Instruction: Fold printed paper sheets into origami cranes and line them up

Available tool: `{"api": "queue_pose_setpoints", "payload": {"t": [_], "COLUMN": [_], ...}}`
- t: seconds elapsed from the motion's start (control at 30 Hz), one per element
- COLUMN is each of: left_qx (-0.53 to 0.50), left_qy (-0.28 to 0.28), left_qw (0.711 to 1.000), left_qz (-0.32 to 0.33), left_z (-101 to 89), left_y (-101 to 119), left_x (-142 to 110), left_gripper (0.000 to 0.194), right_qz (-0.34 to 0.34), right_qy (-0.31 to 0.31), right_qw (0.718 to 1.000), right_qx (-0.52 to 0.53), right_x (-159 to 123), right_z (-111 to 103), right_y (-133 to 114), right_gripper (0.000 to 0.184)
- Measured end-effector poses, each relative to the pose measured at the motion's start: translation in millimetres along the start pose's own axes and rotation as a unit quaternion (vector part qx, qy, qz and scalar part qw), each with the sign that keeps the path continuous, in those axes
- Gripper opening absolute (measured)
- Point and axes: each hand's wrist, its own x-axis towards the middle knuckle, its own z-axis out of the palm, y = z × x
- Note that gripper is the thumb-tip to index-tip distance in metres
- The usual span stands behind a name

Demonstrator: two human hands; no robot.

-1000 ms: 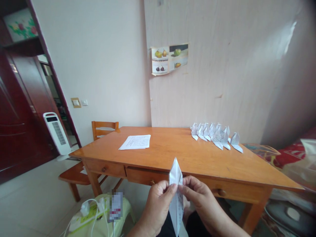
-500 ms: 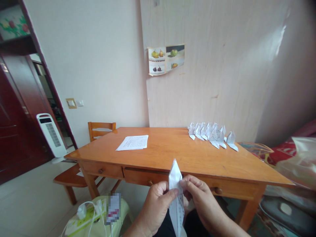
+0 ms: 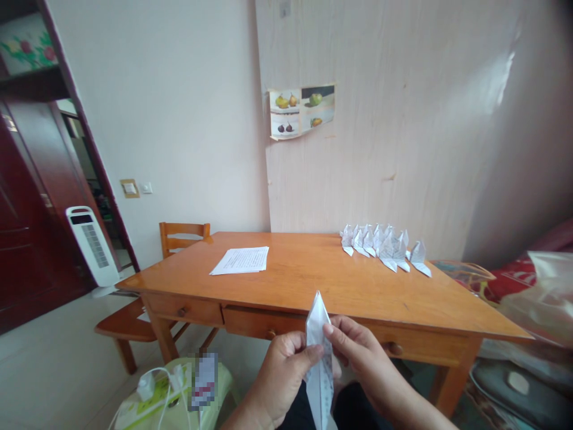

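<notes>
Nearest the viewer, at lower centre, a long folded paper (image 3: 319,382) stands nearly upright, its narrow point towards the middle of the frame and its lower end at the bottom edge. The left hand (image 3: 286,364) has it pinched firmly: thumb flat across the front face, fingers bent at the left edge and partly hidden behind. The right hand (image 3: 356,341) closes on the right edge somewhat higher, thumb tip pressed on the front, fingers curled behind; no gap shows between thumb and paper. In my judgement the left steadies the piece while the right bears on the edge, and the upright hold keeps the centre crease in sight.

Pose: both forearms enter from the bottom of the frame and angle inward; the hands sit close together, short of the table's front edge.

At lower left, a low stool (image 3: 224,391) bears a power strip (image 3: 147,409) with plugs and cables. Beyond, on the wooden table (image 3: 295,275), printed sheets (image 3: 240,261) lie stacked left of centre. Folded paper pieces (image 3: 388,248) stand grouped at right, presumably set aside there to leave working room. Farthest, a fruit print (image 3: 302,110) hangs on the wall, upper centre.
</notes>
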Motion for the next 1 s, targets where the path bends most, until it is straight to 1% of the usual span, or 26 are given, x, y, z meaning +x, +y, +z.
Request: {"api": "queue_pose_setpoints", "payload": {"t": [0.07, 0.13, 0.23, 0.3, 0.33, 0.37, 0.43, 0.47, 0.5, 0.53, 0.6, 0.67, 0.73, 0.83, 0.9, 1.0], "left_qx": [0.012, 0.026, 0.078, 0.147, 0.191, 0.238, 0.325, 0.361, 0.391, 0.415, 0.450, 0.467, 0.470, 0.450, 0.416, 0.330], "left_qy": [-0.004, -0.007, 0.006, 0.038, 0.071, 0.114, 0.194, 0.211, 0.209, 0.190, 0.146, 0.126, 0.128, 0.147, 0.161, 0.164], "left_qw": [1.000, 1.000, 0.997, 0.988, 0.977, 0.958, 0.908, 0.885, 0.868, 0.859, 0.846, 0.839, 0.838, 0.850, 0.871, 0.916], "left_qz": [-0.005, -0.012, -0.005, 0.036, 0.070, 0.108, 0.180, 0.206, 0.224, 0.235, 0.246, 0.249, 0.246, 0.230, 0.208, 0.158], "left_z": [-0.5, -0.9, -2.4, -4.2, -5.2, -5.9, -5.9, -5.0, -3.5, -1.6, 3.0, 6.7, 8.3, 7.2, 5.5, 2.8], "left_y": [-0.9, -1.6, -1.9, -2.0, -2.2, -2.4, -2.8, -3.1, -3.5, -4.2, -6.5, -10.2, -14.6, -19.2, -19.4, -15.7], "left_x": [0.5, 1.0, 1.7, 1.7, 1.4, 0.8, -1.0, -2.0, -2.8, -3.5, -3.5, -1.7, 1.2, 4.7, 5.3, 4.6], "left_gripper": [0.043, 0.044, 0.040, 0.034, 0.032, 0.030, 0.026, 0.024, 0.024, 0.025, 0.031, 0.039, 0.043, 0.036, 0.031, 0.028], "right_qz": [0.010, 0.021, 0.024, 0.004, -0.010, -0.023, -0.047, -0.059, -0.070, -0.080, -0.095, -0.099, -0.091, -0.077, -0.071, -0.064], "right_qy": [-0.024, -0.030, -0.012, 0.023, 0.046, 0.070, 0.110, 0.123, 0.131, 0.137, 0.144, 0.145, 0.136, 0.105, 0.079, 0.046], "right_qw": [1.000, 0.999, 0.998, 0.999, 0.999, 0.997, 0.993, 0.990, 0.988, 0.986, 0.983, 0.982, 0.984, 0.989, 0.992, 0.995], "right_qx": [0.009, 0.028, 0.051, 0.040, 0.028, 0.013, -0.014, -0.027, -0.040, -0.051, -0.068, -0.075, -0.075, -0.067, -0.063, -0.067], "right_x": [-0.4, 0.4, 2.8, 4.5, 5.2, 6.0, 7.8, 8.9, 10.0, 11.3, 13.9, 15.9, 16.4, 13.4, 9.8, 5.0], "right_z": [1.9, 3.5, 4.7, 4.7, 4.5, 4.3, 3.5, 3.1, 2.7, 2.4, 2.2, 3.2, 5.6, 10.8, 13.9, 15.9], "right_y": [1.2, 2.6, 4.1, 4.6, 4.8, 5.1, 6.5, 7.8, 9.6, 11.8, 17.0, 21.6, 23.8, 20.8, 16.9, 13.6], "right_gripper": [0.033, 0.034, 0.034, 0.036, 0.037, 0.039, 0.041, 0.042, 0.043, 0.043, 0.043, 0.042, 0.041, 0.039, 0.038, 0.043]}}
